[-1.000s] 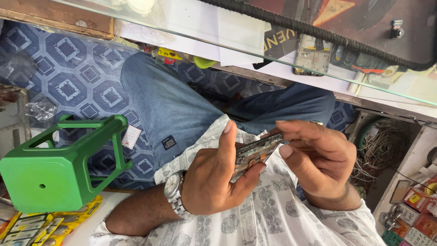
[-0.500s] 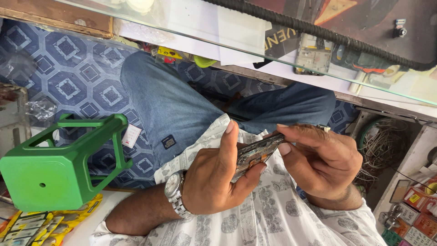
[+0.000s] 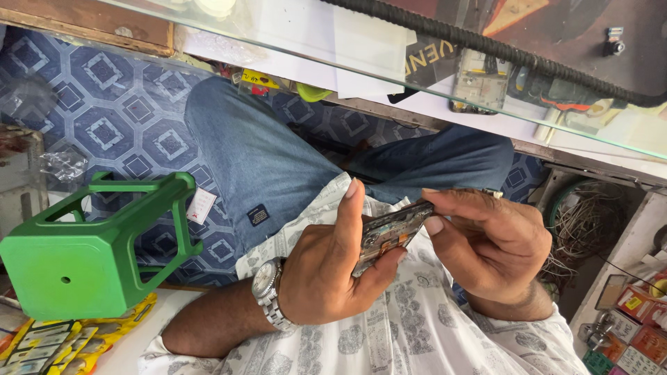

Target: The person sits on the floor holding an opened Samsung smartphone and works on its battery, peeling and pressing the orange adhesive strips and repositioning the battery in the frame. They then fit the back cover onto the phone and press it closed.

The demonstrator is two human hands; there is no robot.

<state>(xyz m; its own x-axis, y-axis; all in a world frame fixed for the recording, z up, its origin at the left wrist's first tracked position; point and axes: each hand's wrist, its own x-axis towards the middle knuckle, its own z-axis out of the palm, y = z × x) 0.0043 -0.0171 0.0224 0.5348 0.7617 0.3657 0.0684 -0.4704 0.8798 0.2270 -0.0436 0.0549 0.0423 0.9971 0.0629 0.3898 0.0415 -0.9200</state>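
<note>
Opened phone point(image 3: 389, 235) held over the lap, long axis running lower-left to upper-right, exposed internals facing camera. Left hand point(image 3: 326, 267) wraps its lower end, thumb up along the edge. Right hand point(image 3: 490, 243) pinches the upper end, fingers curled. Green stool point(image 3: 83, 250) lies well apart at left.

Left hand point(image 3: 326, 267), wristwatch point(image 3: 267, 292) on its wrist, grips an opened phone point(image 3: 389, 235) edge-on. Right hand point(image 3: 490, 243) pinches phone's upper end. Green plastic stool point(image 3: 83, 253) lies beside blue-jeaned leg point(image 3: 271, 173).
</note>
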